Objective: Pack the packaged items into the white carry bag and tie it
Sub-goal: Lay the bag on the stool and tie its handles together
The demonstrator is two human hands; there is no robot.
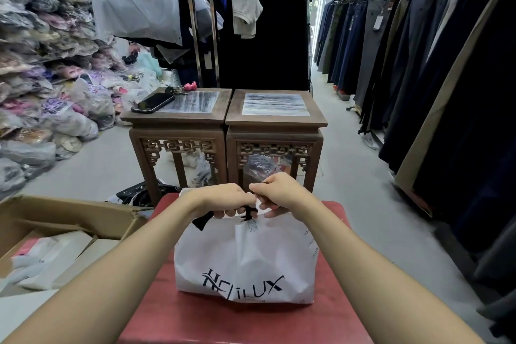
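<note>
White carry bag point(245, 260) upright on the red table point(167, 310), black lettering on the front. Top gathered and pinched between left hand point(223, 200) and right hand point(276, 194), both grips clenched on the bag's mouth, knuckles touching, a black strap point(248, 212) showing beneath. To the left, open cardboard box point(69, 218) holding pale packages. Beyond, two carved wooden stands point(226, 126); phone point(153, 102) and keys point(181, 88) on the left one.

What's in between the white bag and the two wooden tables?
The head view shows both hands there, the left hand and right hand, pinching the top of the white bag in front of the wooden tables.
</note>
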